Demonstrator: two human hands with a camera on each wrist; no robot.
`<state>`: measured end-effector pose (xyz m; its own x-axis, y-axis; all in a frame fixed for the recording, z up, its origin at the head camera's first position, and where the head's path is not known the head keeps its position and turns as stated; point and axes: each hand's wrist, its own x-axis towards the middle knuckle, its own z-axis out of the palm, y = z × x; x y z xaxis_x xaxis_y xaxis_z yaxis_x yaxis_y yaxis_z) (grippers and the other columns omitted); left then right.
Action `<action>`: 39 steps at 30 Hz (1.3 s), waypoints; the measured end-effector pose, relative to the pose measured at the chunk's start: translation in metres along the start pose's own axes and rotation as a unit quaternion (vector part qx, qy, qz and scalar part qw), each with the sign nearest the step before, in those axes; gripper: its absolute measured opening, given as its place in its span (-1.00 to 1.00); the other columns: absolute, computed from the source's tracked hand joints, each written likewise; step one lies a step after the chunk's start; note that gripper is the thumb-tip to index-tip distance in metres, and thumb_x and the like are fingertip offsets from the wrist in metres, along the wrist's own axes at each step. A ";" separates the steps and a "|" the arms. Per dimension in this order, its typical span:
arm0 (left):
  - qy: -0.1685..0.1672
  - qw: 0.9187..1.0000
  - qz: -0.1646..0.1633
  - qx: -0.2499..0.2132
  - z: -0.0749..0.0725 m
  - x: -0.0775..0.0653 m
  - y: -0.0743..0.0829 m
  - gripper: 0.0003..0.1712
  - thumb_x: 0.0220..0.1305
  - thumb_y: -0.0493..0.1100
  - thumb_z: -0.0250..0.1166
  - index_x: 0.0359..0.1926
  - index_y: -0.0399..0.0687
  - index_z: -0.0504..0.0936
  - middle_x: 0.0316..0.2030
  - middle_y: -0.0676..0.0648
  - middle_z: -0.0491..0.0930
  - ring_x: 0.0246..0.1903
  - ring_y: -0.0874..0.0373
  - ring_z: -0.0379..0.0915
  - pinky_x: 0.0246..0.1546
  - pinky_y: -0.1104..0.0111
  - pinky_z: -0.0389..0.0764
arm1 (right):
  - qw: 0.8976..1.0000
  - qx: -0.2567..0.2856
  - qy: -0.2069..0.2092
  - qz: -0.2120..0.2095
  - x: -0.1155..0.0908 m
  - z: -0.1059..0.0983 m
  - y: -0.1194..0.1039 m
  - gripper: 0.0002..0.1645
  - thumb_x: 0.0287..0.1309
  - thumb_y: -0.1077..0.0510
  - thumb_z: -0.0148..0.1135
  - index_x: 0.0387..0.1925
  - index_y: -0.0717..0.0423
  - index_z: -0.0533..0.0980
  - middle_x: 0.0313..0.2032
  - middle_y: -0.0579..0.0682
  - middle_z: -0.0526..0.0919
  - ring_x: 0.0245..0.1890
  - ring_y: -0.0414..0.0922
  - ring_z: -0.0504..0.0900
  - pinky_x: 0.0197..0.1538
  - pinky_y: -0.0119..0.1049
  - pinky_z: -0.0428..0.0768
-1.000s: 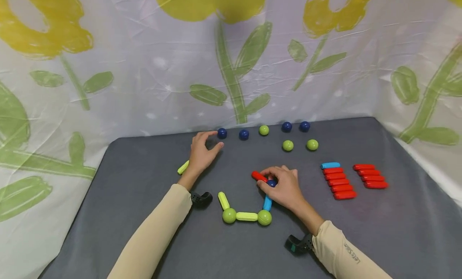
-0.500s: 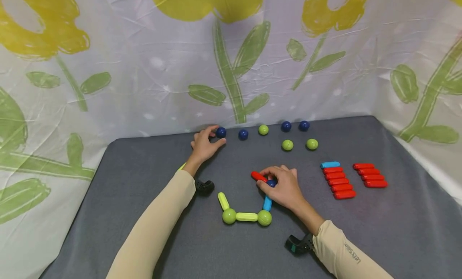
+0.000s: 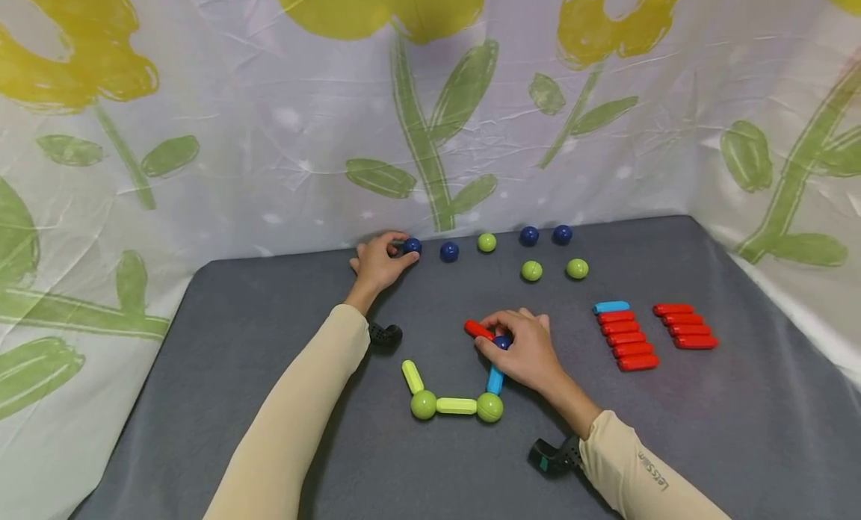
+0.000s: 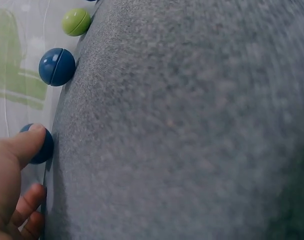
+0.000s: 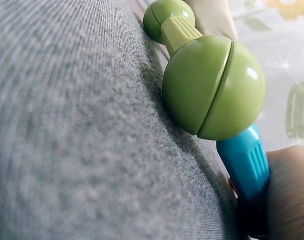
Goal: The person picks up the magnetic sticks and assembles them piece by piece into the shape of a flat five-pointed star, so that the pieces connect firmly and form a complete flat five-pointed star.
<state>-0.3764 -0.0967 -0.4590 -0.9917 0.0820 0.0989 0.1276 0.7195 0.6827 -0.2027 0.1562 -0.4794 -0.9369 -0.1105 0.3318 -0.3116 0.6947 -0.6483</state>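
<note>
My left hand (image 3: 379, 264) is at the back edge of the table, thumb and forefinger pinching a dark blue ball (image 3: 412, 246). In the left wrist view the thumb lies across that blue ball (image 4: 44, 148). My right hand (image 3: 527, 348) grips another dark blue ball (image 3: 501, 342), largely covered by its fingers. A red rod (image 3: 478, 329) and a light blue rod (image 3: 495, 380) meet at that ball. The light blue rod leads to a green ball (image 3: 489, 407), then a yellow-green rod (image 3: 457, 406), a second green ball (image 3: 424, 405) and another yellow-green rod (image 3: 412, 376).
Along the back stand more blue balls, such as one blue ball (image 3: 449, 252), and several green balls, one green ball (image 3: 532, 270) among them. At right lie two stacks of red rods (image 3: 628, 338), one topped by a blue rod (image 3: 611, 307). A printed cloth (image 3: 289, 169) hangs behind.
My left hand has moved slightly up and forward and closed its thumb and forefinger on the blue ball at the back left. The right hand has stayed in place on the joined pieces.
</note>
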 end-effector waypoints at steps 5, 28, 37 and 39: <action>-0.004 1.000 0.002 0.008 -0.001 -0.006 -0.001 -0.48 0.29 0.20 0.39 0.21 0.22 0.61 0.11 -0.15 0.55 0.20 -0.18 0.20 0.15 -0.16 0.06 | 1.000 0.001 0.002 -0.003 0.001 0.002 0.000 -0.74 0.07 0.01 0.48 -0.18 -0.03 0.73 -0.44 -0.17 0.65 -0.43 -0.22 0.33 -0.14 -0.19 0.09; -0.139 0.982 0.127 -0.002 -0.003 -0.103 0.003 -0.58 0.27 0.11 0.43 0.09 0.12 0.68 0.47 -0.08 0.36 0.62 -0.16 -0.15 0.53 -0.22 -0.37 | 0.999 0.000 -0.002 -0.033 0.000 0.002 0.000 -0.75 0.08 0.03 0.50 -0.16 -0.06 0.76 -0.37 -0.13 0.73 -0.39 -0.20 0.40 -0.15 -0.18 0.11; -0.133 0.984 0.122 -0.001 0.000 -0.120 0.010 -0.61 0.25 0.17 0.44 0.04 0.21 0.71 0.48 -0.03 0.35 0.62 -0.13 -0.15 0.51 -0.21 -0.43 | 0.997 0.030 -0.019 -0.069 0.000 0.002 0.000 -0.74 0.14 0.03 0.49 -0.10 -0.13 0.76 -0.31 -0.16 0.75 -0.36 -0.22 0.44 -0.15 -0.20 0.12; -0.133 0.983 0.127 -0.002 0.000 -0.122 0.011 -0.61 0.24 0.16 0.44 0.04 0.20 0.72 0.48 -0.04 0.36 0.62 -0.14 -0.15 0.51 -0.22 -0.44 | 0.996 0.032 -0.021 -0.076 0.000 0.003 0.000 -0.75 0.15 0.02 0.49 -0.10 -0.15 0.76 -0.32 -0.17 0.74 -0.35 -0.23 0.45 -0.17 -0.21 0.12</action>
<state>-0.2542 -0.0985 -0.4633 -0.8967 0.4362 0.0748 0.3716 0.6502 0.6627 -0.2033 0.1540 -0.4808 -0.8837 -0.2416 0.4008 -0.4582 0.6206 -0.6363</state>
